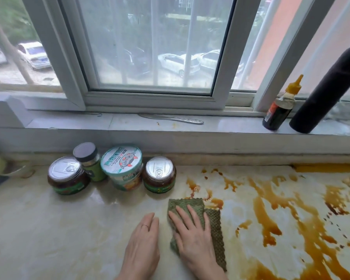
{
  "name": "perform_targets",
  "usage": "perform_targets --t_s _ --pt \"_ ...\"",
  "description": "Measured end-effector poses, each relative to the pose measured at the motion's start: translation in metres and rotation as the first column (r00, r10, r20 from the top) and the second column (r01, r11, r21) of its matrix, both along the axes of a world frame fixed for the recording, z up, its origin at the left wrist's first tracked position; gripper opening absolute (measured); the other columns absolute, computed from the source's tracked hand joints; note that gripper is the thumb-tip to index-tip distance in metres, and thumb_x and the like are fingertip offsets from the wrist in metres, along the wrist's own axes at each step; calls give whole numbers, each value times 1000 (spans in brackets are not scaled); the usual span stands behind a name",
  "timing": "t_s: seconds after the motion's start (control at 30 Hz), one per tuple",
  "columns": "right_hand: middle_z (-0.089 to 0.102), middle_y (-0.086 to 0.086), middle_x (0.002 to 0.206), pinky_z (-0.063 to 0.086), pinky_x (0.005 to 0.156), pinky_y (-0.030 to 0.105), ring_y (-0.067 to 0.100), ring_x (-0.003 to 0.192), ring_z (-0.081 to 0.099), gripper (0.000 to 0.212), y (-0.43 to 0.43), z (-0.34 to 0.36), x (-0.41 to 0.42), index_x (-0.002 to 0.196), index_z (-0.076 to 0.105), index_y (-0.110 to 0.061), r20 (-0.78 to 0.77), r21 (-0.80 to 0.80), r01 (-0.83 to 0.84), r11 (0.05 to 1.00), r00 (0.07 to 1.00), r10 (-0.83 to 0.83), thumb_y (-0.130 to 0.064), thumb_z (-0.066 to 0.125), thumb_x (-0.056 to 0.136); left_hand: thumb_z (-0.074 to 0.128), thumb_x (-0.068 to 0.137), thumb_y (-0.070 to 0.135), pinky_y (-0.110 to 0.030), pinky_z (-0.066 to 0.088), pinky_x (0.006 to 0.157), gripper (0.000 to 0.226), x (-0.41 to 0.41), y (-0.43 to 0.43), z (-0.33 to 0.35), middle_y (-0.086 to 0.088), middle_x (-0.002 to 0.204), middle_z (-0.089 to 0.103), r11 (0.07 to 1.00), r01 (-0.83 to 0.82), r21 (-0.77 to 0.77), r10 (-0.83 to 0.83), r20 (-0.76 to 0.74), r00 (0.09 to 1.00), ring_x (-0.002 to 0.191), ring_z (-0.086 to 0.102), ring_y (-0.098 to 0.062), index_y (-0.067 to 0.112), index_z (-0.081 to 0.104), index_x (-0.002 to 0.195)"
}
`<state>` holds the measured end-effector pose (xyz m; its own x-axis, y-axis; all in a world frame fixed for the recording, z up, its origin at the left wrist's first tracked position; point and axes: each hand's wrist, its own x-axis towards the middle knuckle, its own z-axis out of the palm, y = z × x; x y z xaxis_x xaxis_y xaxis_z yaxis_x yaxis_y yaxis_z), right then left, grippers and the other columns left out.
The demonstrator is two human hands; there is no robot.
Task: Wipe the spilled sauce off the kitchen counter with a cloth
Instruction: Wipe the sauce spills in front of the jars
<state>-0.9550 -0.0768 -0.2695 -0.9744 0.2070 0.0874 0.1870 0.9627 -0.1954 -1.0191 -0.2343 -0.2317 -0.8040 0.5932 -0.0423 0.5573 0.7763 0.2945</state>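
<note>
A folded green cloth (215,229) lies flat on the pale marble counter (59,229), at the left edge of the spill. My right hand (192,237) presses down on the cloth with straight, spread fingers. Just left of it, my left hand (142,241) rests flat on the bare counter, fingers together, touching nothing else. Brown-orange sauce (271,215) is streaked and pooled over the right half of the counter, from the back edge to the front, with thinner splashes just beyond the cloth's far edge.
Two sealed jars (68,174) (159,174), a green spice jar (88,160) and a tub (123,166) stand at the back left. On the sill lie a knife (174,118), a sauce bottle (279,110) and a dark cylinder (327,91). A bowl (0,168) sits at far left.
</note>
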Motion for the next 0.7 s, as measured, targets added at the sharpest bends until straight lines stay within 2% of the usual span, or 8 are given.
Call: perform_targets --t_s 0.13,0.17,0.3,0.43,0.57,0.63,0.7 --pt "54 -9 140 20 107 52 20 134 41 49 20 4 -22 133 55 -37 -13 -88 281 956 959 -283 -43 39 88 75 36 8 -22 56 73 62 -10 13 -1 -4 108 70 997 56 -61 -58 -27 998 92 70 -16 10 73 99" --pt "54 -9 140 19 108 54 21 134 40 49 16 3 -24 133 56 -36 -31 -80 276 958 960 -279 -41 39 87 78 31 7 -23 56 73 68 -12 18 -4 -5 108 70 995 69 -70 -71 -34 997 92 70 -16 10 73 99" --pt "51 -10 143 19 107 55 22 136 43 49 10 -1 -26 136 52 -36 -47 4 70 998 996 -70 -40 42 88 80 27 6 -31 57 74 72 -15 28 -13 -8 110 69 994 82 -75 -85 -43 995 94 69 -20 6 72 99" --pt "56 -7 139 19 105 56 25 132 48 49 26 5 -52 133 56 -35 -9 -51 253 966 967 -254 -41 39 87 76 30 0 -29 57 74 73 -13 32 -18 -11 114 68 995 86 -57 -89 -50 995 100 68 -21 2 71 103" --pt "54 -7 141 19 107 60 27 133 47 50 29 1 -63 135 54 -34 -24 -9 126 992 992 -126 -38 39 87 62 35 -4 -31 58 70 66 -14 34 -21 -15 112 68 995 96 -30 -98 -72 993 99 68 -26 -3 71 101" --pt "49 -7 145 19 111 61 26 137 41 52 42 2 -79 138 49 -36 6 -44 134 990 991 -134 -39 34 88 68 31 -5 -32 58 69 69 -15 35 -25 -16 112 68 996 93 -15 -94 -94 991 99 68 -27 -3 71 101" --pt "42 -7 151 12 111 63 26 143 30 58 48 4 -95 142 44 -35 41 -107 157 982 987 -153 -40 26 88 61 38 -2 -32 58 68 63 -16 36 -27 -15 111 68 995 99 11 -97 -141 985 98 68 -27 -3 71 100"
